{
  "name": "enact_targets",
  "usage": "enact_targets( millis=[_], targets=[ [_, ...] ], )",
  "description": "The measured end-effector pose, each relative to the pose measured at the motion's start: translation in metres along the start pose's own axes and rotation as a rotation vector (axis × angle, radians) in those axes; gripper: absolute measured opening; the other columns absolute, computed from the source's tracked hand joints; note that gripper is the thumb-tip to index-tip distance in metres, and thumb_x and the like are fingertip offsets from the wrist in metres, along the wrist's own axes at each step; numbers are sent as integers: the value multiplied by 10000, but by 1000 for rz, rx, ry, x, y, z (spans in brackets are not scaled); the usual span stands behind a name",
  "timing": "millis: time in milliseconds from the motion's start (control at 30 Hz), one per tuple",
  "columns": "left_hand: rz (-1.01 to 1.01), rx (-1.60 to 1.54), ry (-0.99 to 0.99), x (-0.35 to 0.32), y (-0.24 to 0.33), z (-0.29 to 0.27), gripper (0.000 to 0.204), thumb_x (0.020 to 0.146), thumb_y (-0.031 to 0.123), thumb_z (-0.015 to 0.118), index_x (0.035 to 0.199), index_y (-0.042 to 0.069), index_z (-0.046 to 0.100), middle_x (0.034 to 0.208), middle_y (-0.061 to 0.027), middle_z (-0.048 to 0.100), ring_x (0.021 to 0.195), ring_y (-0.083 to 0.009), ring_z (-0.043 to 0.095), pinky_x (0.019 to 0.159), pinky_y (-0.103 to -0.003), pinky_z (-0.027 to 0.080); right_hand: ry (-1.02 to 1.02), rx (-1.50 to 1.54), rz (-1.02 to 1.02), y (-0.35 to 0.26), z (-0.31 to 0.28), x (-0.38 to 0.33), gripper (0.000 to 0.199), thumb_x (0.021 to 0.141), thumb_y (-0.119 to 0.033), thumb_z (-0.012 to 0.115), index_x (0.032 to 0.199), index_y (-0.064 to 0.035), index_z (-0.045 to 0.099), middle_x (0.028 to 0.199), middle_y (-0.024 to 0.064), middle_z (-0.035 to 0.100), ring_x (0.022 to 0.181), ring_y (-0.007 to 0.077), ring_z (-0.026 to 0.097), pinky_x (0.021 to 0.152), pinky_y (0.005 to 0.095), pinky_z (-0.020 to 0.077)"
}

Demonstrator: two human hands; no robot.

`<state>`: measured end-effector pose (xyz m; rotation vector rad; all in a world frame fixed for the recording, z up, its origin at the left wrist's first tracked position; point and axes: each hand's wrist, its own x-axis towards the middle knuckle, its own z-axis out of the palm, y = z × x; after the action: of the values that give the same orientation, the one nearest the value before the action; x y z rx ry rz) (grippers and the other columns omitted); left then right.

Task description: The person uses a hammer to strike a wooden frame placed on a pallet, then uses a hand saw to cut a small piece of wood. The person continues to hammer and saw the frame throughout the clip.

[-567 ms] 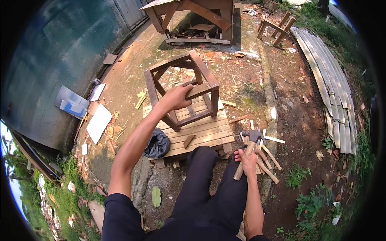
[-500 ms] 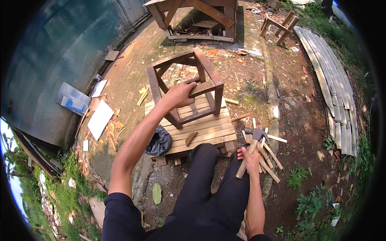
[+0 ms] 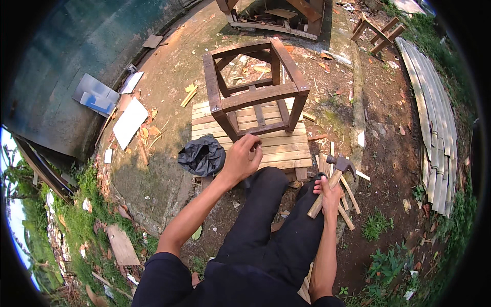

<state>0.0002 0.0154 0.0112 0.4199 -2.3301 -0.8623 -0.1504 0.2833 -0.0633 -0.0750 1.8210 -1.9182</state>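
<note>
Left hand (image 3: 241,158) withdrew from frame (image 3: 254,92); its fingertips curl hidden.

Outdoors, in daylight. Bare reddish-brown dirt ground (image 3: 388,133) littered with wood chips and offcuts. At left, a dark teal curved wall (image 3: 61,61), with pale flat boards (image 3: 130,122) lying at its foot. Along the right edge, a stack of grey corrugated sheets (image 3: 434,117). Grass (image 3: 76,230) at lower left and lower right. At top, more wooden furniture frames (image 3: 276,13), partly cut off.
</note>
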Motion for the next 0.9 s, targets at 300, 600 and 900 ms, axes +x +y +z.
enact_targets(
  millis=[300, 600, 900],
  targets=[
    [-386, 410, -277, -74, -116, 73, 534, 881, 183, 665, 1327, -23, 458, 1178, -257, 544, 1113, -425, 536, 967, -488, 458, 1, -4, 28, 8, 7, 2, 318, 970, -246, 653, 978, 48, 533, 839, 165, 674, 642, 175, 664, 535, 292, 577],
    [-628, -973, -101, 1, -54, 58, 485, 940, 211, 665, 1319, -26, 475, 1148, -128, 686, 1100, -184, 590, 994, -323, 406, 81, -124, 64, 13, 31, 23, 271, 950, -197, 672, 945, 41, 543, 797, 130, 695, 561, 136, 640, 481, 267, 548],
    [-491, -858, 275, 77, 6, 107, 297, 881, 129, 762, 1100, -20, 628, 1022, -72, 696, 910, -132, 628, 854, -291, 483, 82, -3, 41, 36, 77, 60, 285, 948, -197, 669, 1013, 60, 563, 763, 120, 670, 486, 135, 583, 438, 300, 518]
  ],
)
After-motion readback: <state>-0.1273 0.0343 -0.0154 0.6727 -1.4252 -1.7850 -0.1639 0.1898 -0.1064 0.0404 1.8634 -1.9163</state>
